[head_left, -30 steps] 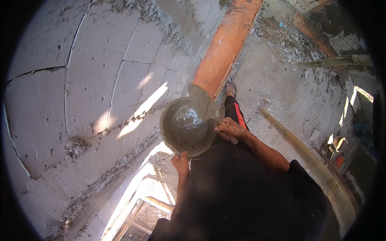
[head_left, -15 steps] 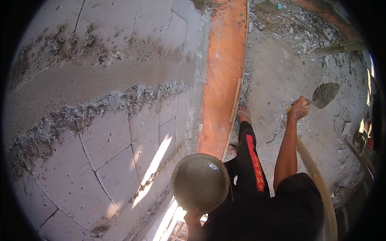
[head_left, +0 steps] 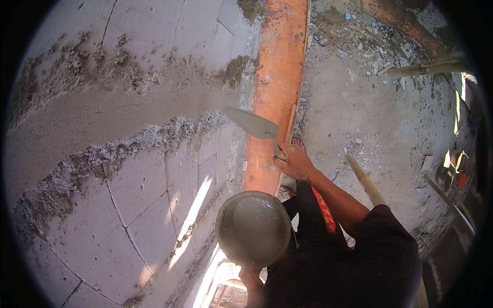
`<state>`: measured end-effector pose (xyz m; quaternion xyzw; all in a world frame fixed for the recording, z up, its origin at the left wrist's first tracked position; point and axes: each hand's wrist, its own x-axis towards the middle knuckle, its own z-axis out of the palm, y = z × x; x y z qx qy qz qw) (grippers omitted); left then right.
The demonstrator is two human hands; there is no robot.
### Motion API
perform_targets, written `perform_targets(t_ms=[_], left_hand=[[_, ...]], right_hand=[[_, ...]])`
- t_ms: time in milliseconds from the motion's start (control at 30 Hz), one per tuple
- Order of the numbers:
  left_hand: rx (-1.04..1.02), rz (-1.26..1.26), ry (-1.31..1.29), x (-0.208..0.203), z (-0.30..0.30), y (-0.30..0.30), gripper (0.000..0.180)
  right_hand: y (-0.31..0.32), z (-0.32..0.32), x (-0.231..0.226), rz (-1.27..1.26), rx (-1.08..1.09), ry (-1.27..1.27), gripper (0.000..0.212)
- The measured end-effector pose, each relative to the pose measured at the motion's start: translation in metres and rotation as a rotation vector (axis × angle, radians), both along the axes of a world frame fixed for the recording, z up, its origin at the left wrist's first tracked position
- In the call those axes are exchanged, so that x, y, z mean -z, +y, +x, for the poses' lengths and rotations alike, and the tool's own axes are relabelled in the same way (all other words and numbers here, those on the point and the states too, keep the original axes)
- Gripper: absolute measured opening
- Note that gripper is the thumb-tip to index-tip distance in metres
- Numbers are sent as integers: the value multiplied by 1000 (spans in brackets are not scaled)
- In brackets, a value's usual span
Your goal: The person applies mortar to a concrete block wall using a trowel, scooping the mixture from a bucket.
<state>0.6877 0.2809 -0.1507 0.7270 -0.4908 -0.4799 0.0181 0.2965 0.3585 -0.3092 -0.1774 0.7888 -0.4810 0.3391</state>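
My right hand (head_left: 296, 162) is closed around the handle of a pointed trowel (head_left: 251, 124). The blade reaches left over the orange board (head_left: 280, 61), its tip beside the block wall (head_left: 138, 197). On the blade face in view I see no heap of mortar. Close to my body, my left hand (head_left: 250, 277) grips the near rim of a round bucket (head_left: 219, 215). Wet grey mortar (head_left: 254, 226) lies inside it. A rough band of mortar (head_left: 118, 110) runs across the wall, and a darker wet patch (head_left: 235, 71) sits near the wall's edge, beyond the trowel tip.
Beside my feet (head_left: 286, 193), the orange board runs away from me. Rubble (head_left: 354, 43) is scattered on the concrete floor (head_left: 354, 108). A round pole (head_left: 365, 179) lies to my right, and another pole (head_left: 426, 67) juts in from the far right.
My right hand has swung the trowel from the right across to the wall on the left. The mortar heap on its blade no longer shows, and a dark patch has appeared on the wall.
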Motion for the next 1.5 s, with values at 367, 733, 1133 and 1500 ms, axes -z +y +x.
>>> perform_targets(t_ms=[367, 733, 1133, 1500], left_hand=[[-59, -12, 272, -3, -3, 15, 21], [-90, -80, 218, 16, 85, 31, 18], [-325, -59, 338, 32, 106, 25, 21], [682, -76, -324, -3, 24, 3, 20]], right_hand=[[-2, 138, -79, 307, -1161, 382, 25], [35, 171, -137, 498, -1116, -617, 25], [71, 193, -136, -25, -375, -864, 19], [92, -41, 10, -268, 1241, -149, 17]])
